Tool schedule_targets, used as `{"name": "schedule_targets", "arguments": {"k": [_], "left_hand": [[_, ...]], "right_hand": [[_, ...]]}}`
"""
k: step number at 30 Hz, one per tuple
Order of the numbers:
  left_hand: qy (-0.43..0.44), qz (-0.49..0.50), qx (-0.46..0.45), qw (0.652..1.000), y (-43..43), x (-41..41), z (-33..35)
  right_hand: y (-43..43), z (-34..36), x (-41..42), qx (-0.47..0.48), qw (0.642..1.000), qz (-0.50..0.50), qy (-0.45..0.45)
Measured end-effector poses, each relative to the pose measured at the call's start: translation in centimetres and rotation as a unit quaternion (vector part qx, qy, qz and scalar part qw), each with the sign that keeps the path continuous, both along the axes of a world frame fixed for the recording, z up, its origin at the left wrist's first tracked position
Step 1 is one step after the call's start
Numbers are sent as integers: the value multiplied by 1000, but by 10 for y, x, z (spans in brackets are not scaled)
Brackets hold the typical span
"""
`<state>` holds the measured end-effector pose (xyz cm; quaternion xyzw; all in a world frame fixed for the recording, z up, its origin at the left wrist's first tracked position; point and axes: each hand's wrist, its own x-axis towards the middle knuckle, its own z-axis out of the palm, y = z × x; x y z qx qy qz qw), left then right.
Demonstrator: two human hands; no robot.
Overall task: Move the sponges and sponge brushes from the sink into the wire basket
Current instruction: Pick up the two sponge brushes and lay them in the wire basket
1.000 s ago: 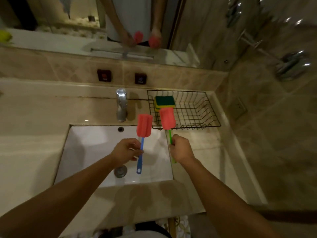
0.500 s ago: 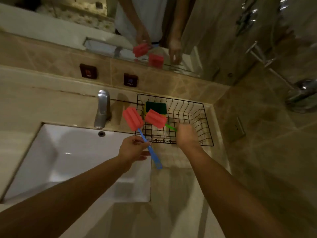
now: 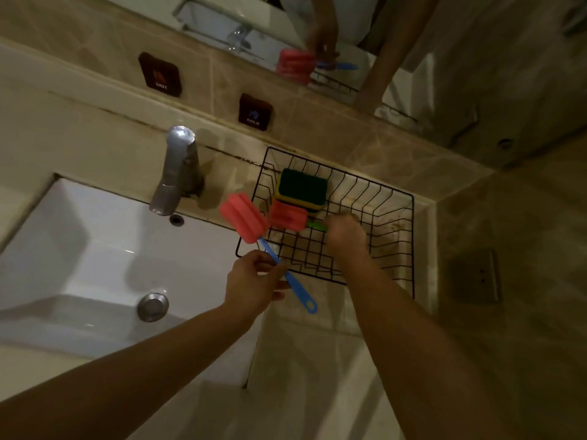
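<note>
A black wire basket (image 3: 403, 198) stands on the counter right of the white sink (image 3: 79, 249). Green-and-yellow sponges (image 3: 301, 188) lie stacked in its back left corner. My right hand (image 3: 344, 235) is inside the basket, shut on the green handle of a red sponge brush (image 3: 287, 215) whose head lies low beside the sponges. My left hand (image 3: 254, 281) grips the blue handle of a second red sponge brush (image 3: 243, 222), held up over the sink's right edge, just left of the basket's rim.
A chrome faucet (image 3: 176, 173) rises behind the sink, whose drain plug (image 3: 152, 307) sits at the bottom. Hot and cold wall buttons (image 3: 255, 112) sit on the tiled backsplash under a mirror. A tiled side wall with a socket (image 3: 476, 276) closes in right of the basket.
Both hands carried the brushes from over the sink to the right. The right hand lowered the green-handled brush into the basket; the left hand's brush tilted and reached the basket's left rim.
</note>
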<state>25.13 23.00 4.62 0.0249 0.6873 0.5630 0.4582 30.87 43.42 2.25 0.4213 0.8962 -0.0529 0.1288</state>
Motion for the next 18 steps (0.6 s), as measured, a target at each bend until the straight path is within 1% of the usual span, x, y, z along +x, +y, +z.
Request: {"name": "schedule_targets", "arguments": {"k": [2, 3, 5, 7, 10, 12, 15, 18], "left_hand": [[-4, 0, 1, 1000, 5, 3, 0], [-10, -1, 3, 1000, 6, 5, 0], [-13, -1, 2, 1000, 9, 10, 1], [-16, 0, -2, 1000, 11, 16, 3], [-29, -5, -13, 999, 17, 26, 5], [-51, -12, -24, 998, 23, 33, 10], [-111, -5, -24, 994, 36, 49, 18], [-190, 17, -5, 982, 61, 65, 29]], "right_hand": [[4, -3, -2, -35, 999, -33, 4], [6, -7, -3, -44, 999, -31, -5], [8, -15, -3, -38, 998, -2, -54], [10, -19, -4, -54, 997, -23, -42], [13, -17, -4, -64, 996, -64, 12], [17, -14, -1, -65, 997, -36, 29], [27, -7, 7, -78, 995, -15, 67], [43, 9, 19, -66, 988, -46, 129]]}}
